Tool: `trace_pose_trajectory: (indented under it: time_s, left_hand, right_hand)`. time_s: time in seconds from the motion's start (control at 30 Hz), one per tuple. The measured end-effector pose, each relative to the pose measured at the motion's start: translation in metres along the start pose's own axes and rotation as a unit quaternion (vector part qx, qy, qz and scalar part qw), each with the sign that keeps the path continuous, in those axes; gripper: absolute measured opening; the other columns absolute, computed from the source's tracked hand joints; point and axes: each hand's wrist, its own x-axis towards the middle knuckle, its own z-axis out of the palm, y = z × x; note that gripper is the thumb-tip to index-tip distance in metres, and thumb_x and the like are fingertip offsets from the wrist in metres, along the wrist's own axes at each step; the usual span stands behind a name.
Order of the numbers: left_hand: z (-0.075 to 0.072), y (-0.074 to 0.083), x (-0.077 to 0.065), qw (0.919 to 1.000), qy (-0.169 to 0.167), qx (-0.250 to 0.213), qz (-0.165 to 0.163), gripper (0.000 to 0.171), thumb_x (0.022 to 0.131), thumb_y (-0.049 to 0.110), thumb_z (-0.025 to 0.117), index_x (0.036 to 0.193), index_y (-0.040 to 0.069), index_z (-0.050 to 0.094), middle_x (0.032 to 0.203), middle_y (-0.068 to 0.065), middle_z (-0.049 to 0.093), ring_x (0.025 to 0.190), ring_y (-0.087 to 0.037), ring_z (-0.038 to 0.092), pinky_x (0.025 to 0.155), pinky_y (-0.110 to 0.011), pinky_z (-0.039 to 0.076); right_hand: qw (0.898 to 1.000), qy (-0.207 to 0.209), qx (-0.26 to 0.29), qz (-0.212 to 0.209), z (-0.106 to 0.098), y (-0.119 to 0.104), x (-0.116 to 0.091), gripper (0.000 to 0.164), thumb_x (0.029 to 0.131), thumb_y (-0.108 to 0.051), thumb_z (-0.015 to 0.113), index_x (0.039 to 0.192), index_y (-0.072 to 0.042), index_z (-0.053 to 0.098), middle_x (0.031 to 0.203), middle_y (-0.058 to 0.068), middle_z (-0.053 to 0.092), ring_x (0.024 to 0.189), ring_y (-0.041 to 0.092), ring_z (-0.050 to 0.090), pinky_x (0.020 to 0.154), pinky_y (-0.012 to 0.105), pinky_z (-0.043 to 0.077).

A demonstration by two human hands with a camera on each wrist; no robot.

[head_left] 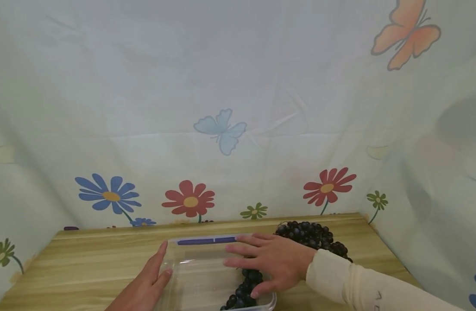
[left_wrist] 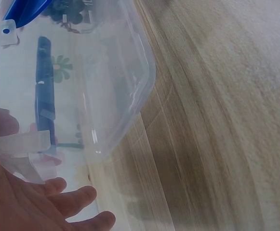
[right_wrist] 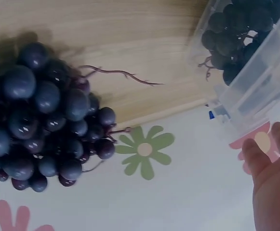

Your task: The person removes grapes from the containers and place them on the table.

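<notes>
A clear plastic container (head_left: 197,255) with a blue strip (head_left: 206,240) along its far edge stands in front of me. Dark grapes (head_left: 245,289) lie inside it on the right, also seen through its wall in the right wrist view. My left hand (head_left: 146,280) is at the container's left side, its fingers extended; the left wrist view shows clear flaps (left_wrist: 21,142) close by its fingers. Spread fingers of my right hand (head_left: 274,261) reach over the container's right part, above the grapes. Neither hand is curled round anything.
A larger bunch of dark grapes (head_left: 307,233) lies on the wooden table (head_left: 94,268) to the right, behind my right forearm. A stem (right_wrist: 123,73) sticks out from it. White cloth (head_left: 144,155) printed with flowers and butterflies rises around the back and sides.
</notes>
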Motion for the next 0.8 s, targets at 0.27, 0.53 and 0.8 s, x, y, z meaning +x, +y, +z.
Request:
trace_pose_trajectory:
  time_s: [0.27, 0.53, 0.8]
  left_hand:
    - [0.0, 0.0, 0.0, 0.9999, 0.005, 0.003, 0.013, 0.095, 0.102, 0.07, 0.041, 0.169, 0.018, -0.001, 0.172, -0.027, 0.013, 0.156, -0.054, 0.02, 0.122, -0.073, 0.022]
    - [-0.001, 0.001, 0.0, 1.0, 0.002, 0.006, 0.007, 0.095, 0.102, 0.071, 0.041, 0.169, 0.019, -0.002, 0.172, -0.028, 0.014, 0.155, -0.055, 0.02, 0.122, -0.074, 0.022]
    - [-0.002, 0.0, 0.001, 0.9999, 0.0, 0.006, 0.015, 0.094, 0.103, 0.069, 0.041, 0.169, 0.017, -0.001, 0.172, -0.028, 0.014, 0.156, -0.054, 0.02, 0.122, -0.073, 0.022]
  right_hand:
    - [0.998, -0.055, -0.016, -0.006, -0.012, -0.006, 0.014, 0.079, 0.101, -0.058, 0.058, 0.167, -0.039, 0.018, 0.175, -0.014, 0.019, 0.163, 0.021, 0.025, 0.129, 0.047, 0.033]
    - [0.992, -0.114, -0.048, 0.009, -0.019, -0.013, 0.033, 0.08, 0.095, -0.062, 0.066, 0.163, -0.045, 0.028, 0.172, -0.018, 0.028, 0.16, 0.017, 0.031, 0.126, 0.044, 0.039]
    - [0.981, -0.179, -0.06, 0.047, -0.02, -0.016, 0.051, 0.079, 0.087, -0.063, 0.076, 0.156, -0.049, 0.041, 0.163, -0.021, 0.042, 0.154, 0.015, 0.041, 0.124, 0.043, 0.04]
